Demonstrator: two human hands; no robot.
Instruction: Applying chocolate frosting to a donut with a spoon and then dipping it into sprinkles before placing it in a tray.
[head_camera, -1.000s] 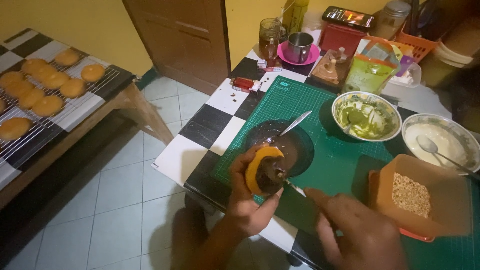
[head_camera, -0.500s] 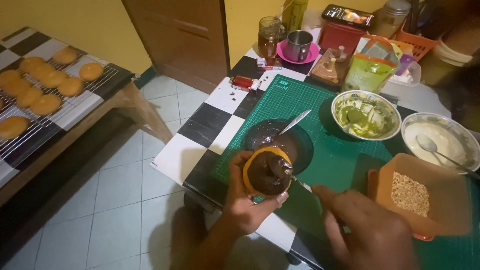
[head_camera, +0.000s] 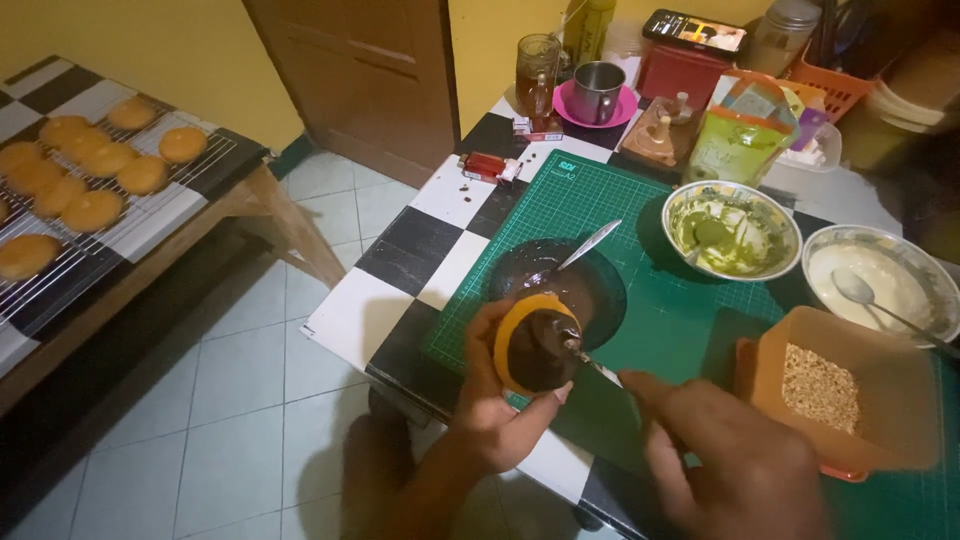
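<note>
Left hand (head_camera: 500, 415): fingers curled around 1 round golden doughnut coated in dark chocolate (head_camera: 537, 347), held just in front of the dark glass bowl (head_camera: 557, 285). Right hand (head_camera: 735, 465): fingers pinched on a thin metal utensil (head_camera: 592, 365), tip touching the coating. Right of the bowl: orange plastic tub of crumbs (head_camera: 850, 385). Behind-right: steel bowl of green glaze (head_camera: 731, 229).

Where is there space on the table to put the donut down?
Bare green cutting mat lies between the dark chocolate bowl and the red lighter. The right side is crowded: green-glaze bowl, white-glaze bowl, orange tub.
</note>
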